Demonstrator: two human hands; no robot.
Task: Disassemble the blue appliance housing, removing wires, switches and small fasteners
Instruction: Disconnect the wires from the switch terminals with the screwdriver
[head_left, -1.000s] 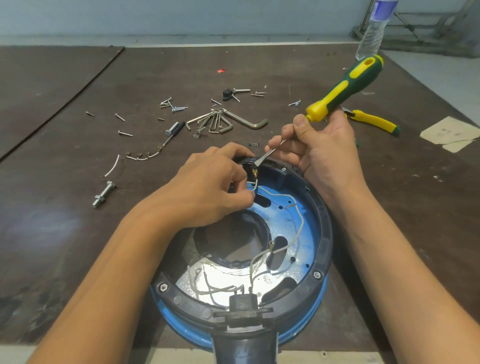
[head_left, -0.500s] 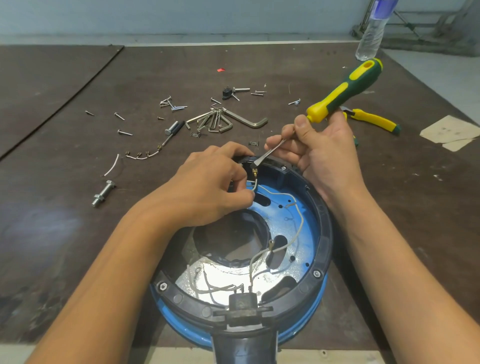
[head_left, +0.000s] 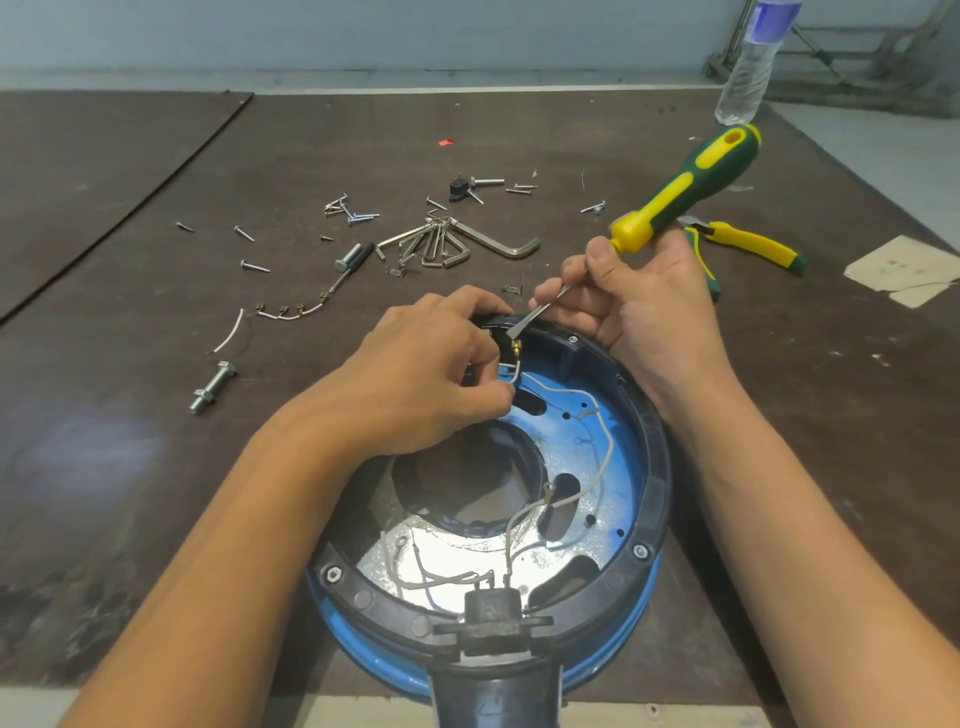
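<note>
The round blue appliance housing (head_left: 618, 467) with a black rim lies open side up at the table's near edge. White wires (head_left: 605, 462) loop across its inside to a black switch block (head_left: 491, 605) at the near rim. My left hand (head_left: 431, 374) pinches a white wire by a brass terminal (head_left: 516, 347) at the far rim. My right hand (head_left: 649, 306) grips a green and yellow screwdriver (head_left: 685, 187) by its shaft. The flat tip rests just above that terminal.
Loose screws (head_left: 353, 210), a set of hex keys (head_left: 452, 244), a large bolt (head_left: 213, 387), cut wire pieces (head_left: 291, 312) and a small driver (head_left: 356, 257) lie beyond the housing. Yellow-handled pliers (head_left: 748, 244) lie at the right, a water bottle (head_left: 750, 62) at the far right.
Both hands stay at the terminal on the far rim. The screwdriver handle has shifted only slightly; the housing and wires have not moved.
</note>
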